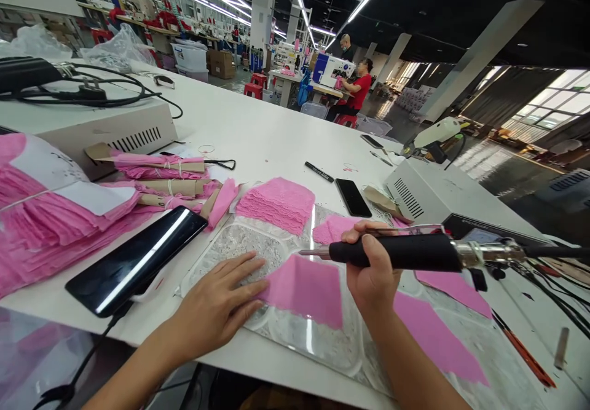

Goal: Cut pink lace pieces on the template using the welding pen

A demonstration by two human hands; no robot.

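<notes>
My left hand (221,302) lies with fingers stretched out on the clear patterned plate (322,342), fingertips at the left edge of a pink fabric piece (308,290). My right hand (373,268) is wrapped round a corded black-handled tool (401,252) with a pointed metal tip. The tip points left, at the upper edge of that piece; whether it touches cannot be made out. Behind it sits a stack of pink fabric pieces (276,204). A smaller pink pile (334,228) lies partly behind my right hand. Another pink piece (436,336) lies to the right of my forearm.
A large phone (138,259) with a cable lies left, by tied pink bundles (55,213). Vented boxes stand left (106,133) and right (452,195). A smaller phone (353,198), a marker (319,172) and orange tweezers (525,348) lie around. People sew farther back.
</notes>
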